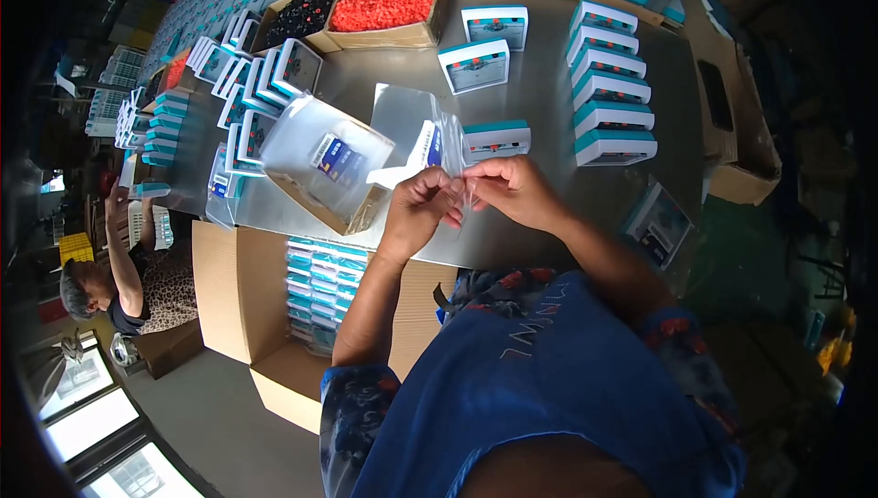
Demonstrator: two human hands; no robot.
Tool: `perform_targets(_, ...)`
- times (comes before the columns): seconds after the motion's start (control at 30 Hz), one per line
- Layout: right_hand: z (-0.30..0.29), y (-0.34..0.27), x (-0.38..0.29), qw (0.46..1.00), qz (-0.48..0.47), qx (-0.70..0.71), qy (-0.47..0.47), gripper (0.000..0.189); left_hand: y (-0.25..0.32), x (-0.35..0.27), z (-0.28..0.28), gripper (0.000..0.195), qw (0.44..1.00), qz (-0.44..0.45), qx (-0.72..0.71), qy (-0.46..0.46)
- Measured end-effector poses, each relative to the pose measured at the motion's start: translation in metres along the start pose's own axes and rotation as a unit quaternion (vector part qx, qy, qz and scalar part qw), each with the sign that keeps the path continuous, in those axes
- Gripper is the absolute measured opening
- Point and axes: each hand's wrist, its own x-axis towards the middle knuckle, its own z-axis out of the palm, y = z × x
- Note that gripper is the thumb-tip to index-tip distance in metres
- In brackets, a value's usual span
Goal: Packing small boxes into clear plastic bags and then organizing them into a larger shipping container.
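Both my left hand (425, 206) and my right hand (514, 189) pinch the edge of a clear plastic bag (449, 145), fingertips nearly touching. The bag bears a blue and white label. Just beyond it lies a white and teal switch-like device (497, 139), partly covered by the film. Left of my left hand, a cardboard box (309, 202) holds a stack of clear bags (288, 134) with blue printed labels. Further back on the metal table, two more white and teal devices (475, 66) stand tilted.
Red plastic parts (384, 1) and black parts (300, 16) fill cardboard boxes. Devices stand in a row (612, 97) at right and in a cluster (260, 93) at left. A bagged device (658, 227) lies at the right edge. An open carton (223, 292) holds bagged devices. A co-worker (130, 278) is at left.
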Motion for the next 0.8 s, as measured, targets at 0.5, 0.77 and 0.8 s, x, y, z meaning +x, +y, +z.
perform_targets(0.5, -0.028, -0.01, -0.017, 0.818, -0.268, -0.484, 0.157, 0.023, 0.028, -0.004, 0.042, 0.008, 0.845, 0.286, 0.441, 0.097)
perform_targets(0.77, -0.043, 0.013, -0.017, 0.802, -0.015, 0.59, 0.087, 0.037, 0.015, -0.026, 0.052, 0.011, 0.92, 0.264, 0.287, 0.031)
perform_targets(0.8, -0.047, 0.02, -0.019, 0.777, -0.031, 0.628, 0.032, 0.037, 0.003, -0.021, 0.048, 0.016, 0.963, 0.207, 0.153, 0.078)
